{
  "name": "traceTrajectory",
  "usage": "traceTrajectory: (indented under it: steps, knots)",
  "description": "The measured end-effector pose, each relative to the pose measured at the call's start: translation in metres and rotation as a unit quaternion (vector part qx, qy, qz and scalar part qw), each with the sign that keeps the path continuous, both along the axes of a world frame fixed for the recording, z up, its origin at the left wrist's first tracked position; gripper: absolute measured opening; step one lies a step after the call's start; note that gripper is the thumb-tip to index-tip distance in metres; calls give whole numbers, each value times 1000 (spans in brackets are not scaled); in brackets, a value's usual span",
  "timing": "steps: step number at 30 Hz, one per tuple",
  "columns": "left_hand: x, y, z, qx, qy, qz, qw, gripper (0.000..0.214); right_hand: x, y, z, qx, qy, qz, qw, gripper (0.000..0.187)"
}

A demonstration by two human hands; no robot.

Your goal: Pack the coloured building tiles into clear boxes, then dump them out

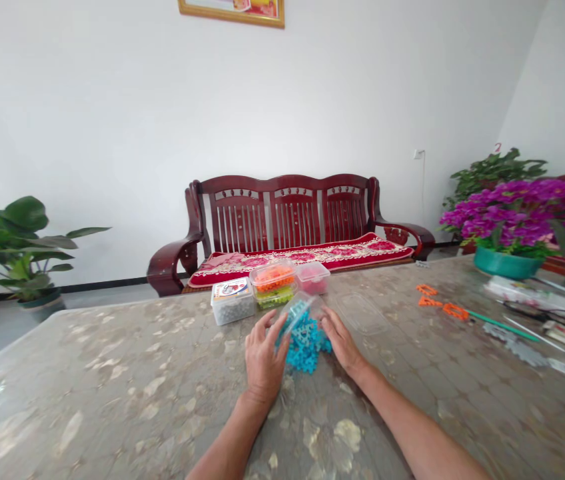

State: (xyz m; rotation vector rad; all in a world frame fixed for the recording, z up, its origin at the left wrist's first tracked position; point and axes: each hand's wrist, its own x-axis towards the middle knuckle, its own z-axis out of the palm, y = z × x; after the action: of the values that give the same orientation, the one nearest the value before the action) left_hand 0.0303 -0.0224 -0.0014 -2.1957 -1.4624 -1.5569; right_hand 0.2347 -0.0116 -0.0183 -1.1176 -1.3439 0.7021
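A clear plastic box (297,313) is tipped over on the table, its open side toward me. Blue interlocking toy pieces (305,352) lie in a heap at its mouth, some still inside. My left hand (265,352) grips the box's left side, fingers along the wall and thumb near the rim. On the other side, my right hand (342,341) has its bent fingers against the box's right edge, beside the blue heap. Its fingertips are partly hidden. A clear lid (365,315) lies flat to the right of the box.
Behind stand a box of grey pieces (233,310), stacked boxes of orange (273,275) and green pieces (273,297), and a pink box (312,277). To the right lie orange pieces (455,311), grey pieces (515,345), glasses (562,319) and a flower pot (507,263).
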Motion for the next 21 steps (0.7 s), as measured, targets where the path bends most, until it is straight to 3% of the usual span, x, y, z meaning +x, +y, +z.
traceTrajectory:
  steps: [5, 12, 15, 21]
  knots:
    - [2, -7, 1, 7, 68, -20, 997, 39, 3, 1, -1, -47, 42, 8, 998, 63]
    - [1, -10, 2, 21, 148, -67, 987, 36, 7, -2, 7, -19, 49, 4, 999, 63]
    - [0, -12, 3, 19, 149, -77, 986, 34, 6, -2, 10, -25, 63, 27, 997, 68]
    - [1, -20, 4, 17, 117, -97, 988, 26, 8, -1, 13, 34, 72, 26, 997, 64]
